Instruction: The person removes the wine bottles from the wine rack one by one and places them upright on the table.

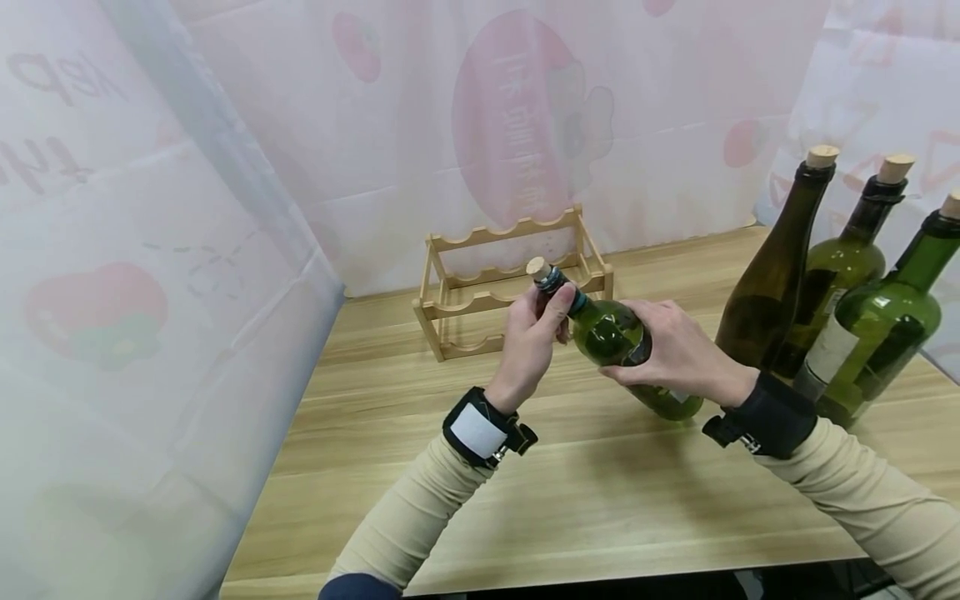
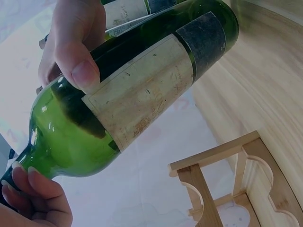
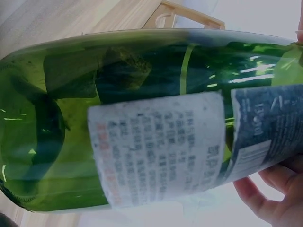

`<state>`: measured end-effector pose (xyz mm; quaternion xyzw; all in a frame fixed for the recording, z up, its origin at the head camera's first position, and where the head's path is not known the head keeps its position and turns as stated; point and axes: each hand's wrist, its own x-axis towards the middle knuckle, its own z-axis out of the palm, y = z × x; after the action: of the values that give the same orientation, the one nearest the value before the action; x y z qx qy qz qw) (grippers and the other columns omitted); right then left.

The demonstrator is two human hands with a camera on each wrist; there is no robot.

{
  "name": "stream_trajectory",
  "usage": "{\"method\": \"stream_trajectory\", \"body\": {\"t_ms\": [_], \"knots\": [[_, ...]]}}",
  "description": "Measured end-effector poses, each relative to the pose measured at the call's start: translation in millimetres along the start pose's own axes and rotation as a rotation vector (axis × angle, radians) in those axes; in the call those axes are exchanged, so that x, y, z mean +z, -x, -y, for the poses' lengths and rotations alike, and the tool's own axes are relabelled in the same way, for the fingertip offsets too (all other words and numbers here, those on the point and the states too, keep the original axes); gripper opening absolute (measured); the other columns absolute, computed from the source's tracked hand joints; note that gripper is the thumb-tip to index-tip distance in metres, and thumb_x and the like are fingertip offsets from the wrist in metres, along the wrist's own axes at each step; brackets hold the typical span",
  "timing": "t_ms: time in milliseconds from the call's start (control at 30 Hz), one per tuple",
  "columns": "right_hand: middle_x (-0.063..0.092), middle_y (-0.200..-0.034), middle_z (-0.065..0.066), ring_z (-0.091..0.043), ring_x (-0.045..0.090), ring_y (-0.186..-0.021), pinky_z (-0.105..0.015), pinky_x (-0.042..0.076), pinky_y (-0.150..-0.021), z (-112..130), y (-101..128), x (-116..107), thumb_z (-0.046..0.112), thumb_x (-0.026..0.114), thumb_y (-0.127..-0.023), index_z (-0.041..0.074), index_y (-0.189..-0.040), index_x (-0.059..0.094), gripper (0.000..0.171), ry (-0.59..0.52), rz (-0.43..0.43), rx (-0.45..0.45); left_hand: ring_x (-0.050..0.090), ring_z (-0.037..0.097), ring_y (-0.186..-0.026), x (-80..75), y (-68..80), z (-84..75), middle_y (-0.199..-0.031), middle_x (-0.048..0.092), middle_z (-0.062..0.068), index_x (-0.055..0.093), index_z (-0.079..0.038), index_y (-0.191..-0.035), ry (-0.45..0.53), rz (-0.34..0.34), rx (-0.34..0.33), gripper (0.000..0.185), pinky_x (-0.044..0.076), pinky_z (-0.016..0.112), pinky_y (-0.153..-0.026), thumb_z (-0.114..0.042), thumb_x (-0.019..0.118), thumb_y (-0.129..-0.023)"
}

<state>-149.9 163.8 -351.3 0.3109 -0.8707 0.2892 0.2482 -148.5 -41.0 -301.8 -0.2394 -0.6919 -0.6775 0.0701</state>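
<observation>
A green wine bottle with a cork is held tilted above the wooden table, neck pointing up and left. My left hand grips its neck just below the cork. My right hand is wrapped round the body at the label. In the left wrist view the bottle fills the frame, the right thumb on its cream label and the left fingers at the neck. The right wrist view shows the bottle close up, with fingers beneath it.
A small empty wooden bottle rack stands just behind the held bottle, near the curtain. Three corked bottles stand upright at the table's right. A translucent printed curtain bounds the left and back sides.
</observation>
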Motion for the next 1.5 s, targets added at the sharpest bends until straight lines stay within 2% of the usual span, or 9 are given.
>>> {"method": "stream_trajectory", "body": {"t_ms": [433, 833, 1067, 1500], "knots": [[0.069, -0.098, -0.009, -0.022, 0.063, -0.083, -0.041, 0.042, -0.079, -3.5, 1.5, -9.4, 0.03, 0.089, -0.06, 0.001, -0.119, 0.059, 0.072, -0.003, -0.002, 0.002, 0.047, 0.011, -0.059, 8.3, -4.1, -0.5, -0.072, 0.048, 0.004, 0.056, 0.007, -0.106, 0.001, 0.009, -0.002, 0.025, 0.045, 0.021, -0.056, -0.017, 0.051, -0.101], [0.069, -0.105, -0.01, -0.025, 0.064, -0.089, -0.045, 0.042, -0.083, -7.9, 8.8, -14.9, 0.029, 0.089, -0.063, 0.002, -0.126, 0.057, 0.075, -0.024, 0.023, 0.044, 0.046, 0.01, -0.059, 18.0, -6.0, 2.5, -0.073, 0.048, 0.005, 0.056, 0.007, -0.109, 0.007, 0.022, -0.01, 0.026, 0.044, 0.02, -0.055, -0.017, 0.051, -0.101], [0.069, -0.104, -0.007, -0.022, 0.066, -0.087, -0.037, 0.056, -0.071, -11.3, 11.5, -17.1, 0.028, 0.091, -0.061, 0.004, -0.125, 0.058, 0.076, -0.033, 0.032, 0.059, 0.046, 0.011, -0.06, 24.0, -7.3, 4.2, -0.073, 0.047, 0.003, 0.055, 0.007, -0.108, 0.021, 0.032, -0.022, 0.027, 0.044, 0.02, -0.055, -0.018, 0.051, -0.101], [0.069, -0.102, -0.007, -0.02, 0.068, -0.084, -0.032, 0.056, -0.067, -15.3, 13.6, -22.0, 0.027, 0.091, -0.061, 0.003, -0.124, 0.058, 0.075, -0.039, 0.031, 0.059, 0.047, 0.01, -0.06, 30.6, -9.4, 5.2, -0.073, 0.048, 0.003, 0.054, 0.005, -0.106, 0.024, 0.043, -0.004, 0.023, 0.044, 0.019, -0.055, -0.017, 0.051, -0.101]]}}
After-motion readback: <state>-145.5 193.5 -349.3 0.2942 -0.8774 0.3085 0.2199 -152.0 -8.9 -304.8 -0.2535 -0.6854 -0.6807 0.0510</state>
